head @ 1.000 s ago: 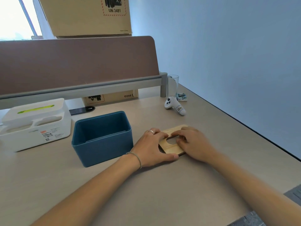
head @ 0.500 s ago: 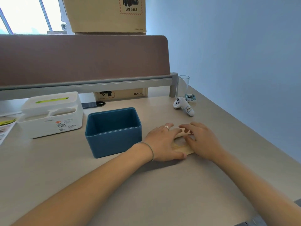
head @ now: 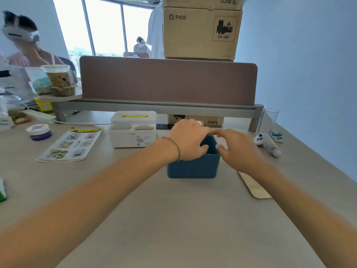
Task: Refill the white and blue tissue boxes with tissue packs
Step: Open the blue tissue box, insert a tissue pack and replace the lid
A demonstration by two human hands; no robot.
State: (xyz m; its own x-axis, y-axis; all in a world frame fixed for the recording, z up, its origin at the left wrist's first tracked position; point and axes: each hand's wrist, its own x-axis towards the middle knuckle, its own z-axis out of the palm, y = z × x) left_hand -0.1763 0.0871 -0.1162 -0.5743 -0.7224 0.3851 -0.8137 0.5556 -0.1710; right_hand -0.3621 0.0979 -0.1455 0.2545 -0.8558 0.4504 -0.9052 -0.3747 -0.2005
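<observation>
Head view: open-topped, deep blue rectangular tissue box (head: 193, 168) stands mid-tabletop, upright, lid off. Walls look matte and stiff, corners rounded; interior mostly hidden by the hands, so contents cannot be told. Judged light and rigid, not fragile; best taken by the two short end walls or pinched over the rim.

Left hand (head: 188, 141) lies over the box's near-left rim, fingers curled loosely, thumb dipping toward the opening; whether it actually grips the wall cannot be told. Right hand (head: 238, 149) hovers at the right rim, fingers spread and blurred, holding nothing visible.

Flat pale wooden lid (head: 254, 185) lies on the tabletop (head: 173, 219) near-right of the box, apart from it, partly under the right forearm.

White plastic tissue box with a lime-green slot (head: 133, 128) sits just far-left of the blue one, lid on; smooth, probably slippery, hold by the sides.

No tissue pack identifiable; a green-and-white object at the left edge is too cropped to name.

Farther out: printed leaflet (head: 70, 145) left, white hand controller (head: 267, 145) and clear drinking glass (head: 269, 118) far right.
</observation>
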